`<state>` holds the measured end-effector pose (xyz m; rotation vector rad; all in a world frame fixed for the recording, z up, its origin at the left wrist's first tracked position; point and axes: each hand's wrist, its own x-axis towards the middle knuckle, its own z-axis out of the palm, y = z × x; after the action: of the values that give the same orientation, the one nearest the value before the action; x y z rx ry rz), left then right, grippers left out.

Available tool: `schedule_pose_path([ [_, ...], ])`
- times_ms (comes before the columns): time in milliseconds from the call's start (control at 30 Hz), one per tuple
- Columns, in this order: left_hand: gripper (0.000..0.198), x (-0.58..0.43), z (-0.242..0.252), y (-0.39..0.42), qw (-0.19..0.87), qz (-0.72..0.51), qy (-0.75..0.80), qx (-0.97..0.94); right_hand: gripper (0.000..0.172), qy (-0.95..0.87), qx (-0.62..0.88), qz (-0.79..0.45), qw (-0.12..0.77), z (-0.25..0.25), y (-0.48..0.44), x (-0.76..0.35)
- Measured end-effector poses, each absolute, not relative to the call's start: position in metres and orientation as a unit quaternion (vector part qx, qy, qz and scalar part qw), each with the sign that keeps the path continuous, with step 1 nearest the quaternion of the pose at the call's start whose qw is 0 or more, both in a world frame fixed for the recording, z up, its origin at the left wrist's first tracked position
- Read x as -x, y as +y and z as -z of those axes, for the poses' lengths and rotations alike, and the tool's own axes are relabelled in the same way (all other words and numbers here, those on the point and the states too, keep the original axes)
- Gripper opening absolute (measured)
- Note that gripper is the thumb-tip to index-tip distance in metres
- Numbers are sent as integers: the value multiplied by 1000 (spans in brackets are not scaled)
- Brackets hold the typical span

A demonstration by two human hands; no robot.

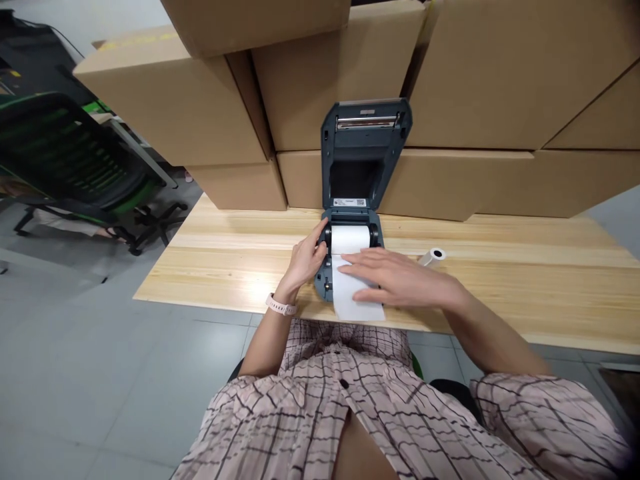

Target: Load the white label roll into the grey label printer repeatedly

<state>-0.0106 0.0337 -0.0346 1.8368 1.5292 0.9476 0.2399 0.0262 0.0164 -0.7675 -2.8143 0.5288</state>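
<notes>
A dark grey label printer (367, 170) stands on the wooden table with its lid raised. Inside it sits a white paper roll (350, 238), held between two black roll holders. The paper strip (345, 297) runs from the roll over the printer's front toward the table edge. My left hand (306, 257) rests against the printer's left side, index finger stretched along its rim and thumb near the left roll holder. Over the strip lies my right hand (390, 277), palm down with fingers stretched out, covering part of the paper and the printer's right side.
Beside my right hand, a small white roll with a dark core (431, 257) lies on the table (510, 280). Stacked cardboard boxes (475, 80) form a wall behind the printer. An office chair (75, 153) stands off to the left.
</notes>
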Motion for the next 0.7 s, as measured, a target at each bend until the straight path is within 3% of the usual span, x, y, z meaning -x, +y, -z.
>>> schedule_pose_path([
  [267, 63, 7, 56, 41, 415, -447, 472, -636, 67, -932, 320, -94, 144, 11, -23, -229],
  [433, 63, 8, 60, 39, 426, -451, 467, -630, 63, -932, 300, -97, 178, 16, -34, -223],
  [533, 60, 10, 54, 36, 374, -434, 494, -653, 65, -927, 304, -111, 190, 16, -41, -221],
  [700, 50, 4, 30, 16, 197, -398, 464, -766, 59, -918, 305, -146, 207, 16, -51, -221],
])
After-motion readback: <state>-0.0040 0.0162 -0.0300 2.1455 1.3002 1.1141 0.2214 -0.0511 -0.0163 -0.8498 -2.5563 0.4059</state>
